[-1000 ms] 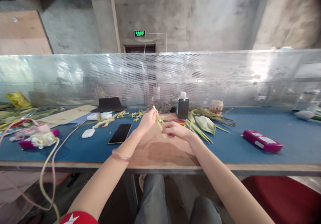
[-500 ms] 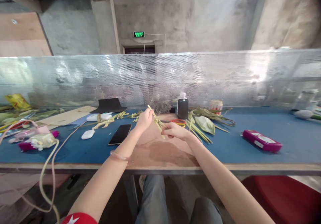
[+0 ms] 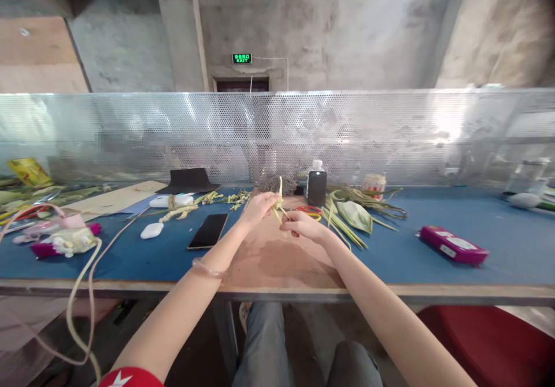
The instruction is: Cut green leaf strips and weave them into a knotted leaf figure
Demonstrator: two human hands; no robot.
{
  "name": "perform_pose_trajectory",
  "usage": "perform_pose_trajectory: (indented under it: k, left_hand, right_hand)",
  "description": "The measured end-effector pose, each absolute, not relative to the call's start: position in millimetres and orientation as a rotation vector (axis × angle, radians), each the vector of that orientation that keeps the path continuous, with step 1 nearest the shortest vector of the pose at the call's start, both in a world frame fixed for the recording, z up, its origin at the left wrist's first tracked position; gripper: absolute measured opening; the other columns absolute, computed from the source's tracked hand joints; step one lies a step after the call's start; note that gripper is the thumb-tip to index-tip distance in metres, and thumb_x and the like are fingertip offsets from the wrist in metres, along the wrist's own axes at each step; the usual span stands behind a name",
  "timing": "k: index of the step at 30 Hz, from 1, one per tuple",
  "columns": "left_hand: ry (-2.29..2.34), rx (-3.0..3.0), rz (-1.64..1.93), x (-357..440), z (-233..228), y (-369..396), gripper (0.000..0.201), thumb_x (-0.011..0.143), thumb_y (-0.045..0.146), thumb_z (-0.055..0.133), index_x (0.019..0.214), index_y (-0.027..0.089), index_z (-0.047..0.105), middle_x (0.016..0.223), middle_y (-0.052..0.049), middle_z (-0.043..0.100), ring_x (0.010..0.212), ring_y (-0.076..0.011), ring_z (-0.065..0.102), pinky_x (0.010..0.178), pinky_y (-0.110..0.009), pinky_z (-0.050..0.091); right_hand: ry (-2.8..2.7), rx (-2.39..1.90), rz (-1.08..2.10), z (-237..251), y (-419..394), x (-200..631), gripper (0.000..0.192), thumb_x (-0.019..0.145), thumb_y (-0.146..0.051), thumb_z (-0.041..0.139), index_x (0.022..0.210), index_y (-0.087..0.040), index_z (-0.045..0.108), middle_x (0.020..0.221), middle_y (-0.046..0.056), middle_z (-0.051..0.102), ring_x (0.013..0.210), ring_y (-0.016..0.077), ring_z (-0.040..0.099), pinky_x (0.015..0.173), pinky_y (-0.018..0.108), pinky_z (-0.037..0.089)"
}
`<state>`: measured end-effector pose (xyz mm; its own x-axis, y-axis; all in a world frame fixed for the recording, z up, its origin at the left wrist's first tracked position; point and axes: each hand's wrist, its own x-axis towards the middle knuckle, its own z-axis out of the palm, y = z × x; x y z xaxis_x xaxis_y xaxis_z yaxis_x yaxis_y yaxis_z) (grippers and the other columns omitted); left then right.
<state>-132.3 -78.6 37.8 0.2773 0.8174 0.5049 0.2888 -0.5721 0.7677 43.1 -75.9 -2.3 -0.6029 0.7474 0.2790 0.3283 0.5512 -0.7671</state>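
Observation:
Both my hands meet over a brown board [image 3: 277,260] at the middle of the blue table [image 3: 433,254]. My left hand [image 3: 259,207] pinches one end of a small woven bundle of yellow-green leaf strips [image 3: 278,202], one strip standing upright. My right hand [image 3: 303,225] grips the same bundle from the right, fingers closed on it. A clear bangle sits on my left wrist.
A black phone [image 3: 208,230] and a white earbud case [image 3: 151,231] lie left of my hands. A dark bottle [image 3: 316,184], red scissors [image 3: 309,210] and loose green leaves [image 3: 353,213] are behind right. A pink case [image 3: 453,245] lies far right. A perforated metal screen [image 3: 390,132] closes the back.
My hands drew closer together and the leaf strip held by my left hand swung from slanting left to pointing upright.

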Motion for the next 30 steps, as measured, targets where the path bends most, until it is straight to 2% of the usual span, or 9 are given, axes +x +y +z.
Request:
perform_pose_trajectory:
  k: [4, 7, 10, 14, 20, 25, 30]
  left_hand:
    - [0.937, 2.015, 1.165, -134.7, 39.8, -82.9, 0.04, 0.083, 0.047, 0.048, 0.09, 0.014, 0.07, 0.046, 0.006, 0.033, 0.036, -0.0057, 0.029, 0.035, -0.02, 0.02]
    - [0.928, 2.011, 1.137, -136.9, 40.3, -82.7, 0.034, 0.081, 0.043, 0.051, 0.088, 0.014, 0.069, 0.048, 0.005, 0.04, 0.036, -0.0061, 0.034, 0.034, -0.019, 0.023]
    - [0.942, 2.011, 1.16, -137.0, 38.9, -79.9, 0.031, 0.082, 0.042, 0.049, 0.085, 0.015, 0.065, 0.049, 0.004, 0.045, 0.036, -0.007, 0.039, 0.034, -0.019, 0.028]
    - [0.994, 2.041, 1.21, -134.6, 34.8, -76.2, 0.027, 0.084, 0.042, 0.047, 0.082, 0.017, 0.058, 0.045, 0.006, 0.045, 0.034, -0.0075, 0.039, 0.036, -0.02, 0.032]
    - [1.135, 2.12, 1.316, -133.9, 28.8, -74.1, 0.025, 0.086, 0.042, 0.046, 0.084, 0.018, 0.054, 0.042, 0.008, 0.041, 0.032, -0.0092, 0.039, 0.038, -0.021, 0.03]
    - [1.247, 2.151, 1.415, -133.0, 25.4, -70.7, 0.025, 0.089, 0.041, 0.043, 0.087, 0.018, 0.054, 0.058, 0.004, 0.056, 0.038, -0.0091, 0.043, 0.044, -0.022, 0.032]
    - [1.306, 2.166, 1.451, -132.4, 26.0, -71.7, 0.025, 0.09, 0.039, 0.039, 0.088, 0.019, 0.053, 0.056, 0.003, 0.055, 0.045, -0.0119, 0.049, 0.05, -0.023, 0.035]
  right_hand:
    - [-2.223, -0.838, 0.919, -4.1, -75.7, 43.7, 0.021, 0.091, -0.031, 0.055, 0.101, -0.013, 0.058, 0.09, 0.003, 0.061, 0.07, 0.0116, 0.06, 0.06, 0.027, 0.052]
    - [-2.24, -0.825, 0.927, -4.4, -75.7, 44.0, 0.021, 0.091, -0.031, 0.055, 0.102, -0.013, 0.058, 0.091, 0.003, 0.061, 0.071, 0.012, 0.06, 0.061, 0.027, 0.052]
    - [-2.244, -0.818, 0.93, -2.7, -77.0, 43.9, 0.02, 0.09, -0.031, 0.055, 0.097, -0.013, 0.058, 0.086, 0.001, 0.06, 0.066, 0.0104, 0.058, 0.057, 0.025, 0.05]
    - [-2.241, -0.781, 0.941, 2.0, -82.4, 42.9, 0.017, 0.089, -0.029, 0.057, 0.087, -0.013, 0.057, 0.073, -0.003, 0.054, 0.055, 0.0069, 0.05, 0.049, 0.02, 0.043]
    - [-2.241, -0.742, 0.995, 8.6, -90.5, 42.2, 0.017, 0.075, -0.022, 0.065, 0.071, -0.017, 0.048, 0.059, -0.008, 0.042, 0.049, 0.0064, 0.042, 0.045, 0.02, 0.034]
    - [-2.245, -0.712, 1.036, 11.5, -91.4, 43.7, 0.017, 0.075, -0.023, 0.063, 0.072, -0.018, 0.046, 0.057, -0.009, 0.041, 0.047, 0.0065, 0.04, 0.045, 0.02, 0.033]
    - [-2.243, -0.746, 0.989, 8.7, -86.5, 44.9, 0.019, 0.082, -0.026, 0.061, 0.072, -0.016, 0.049, 0.059, -0.008, 0.042, 0.047, 0.0054, 0.039, 0.044, 0.018, 0.034]
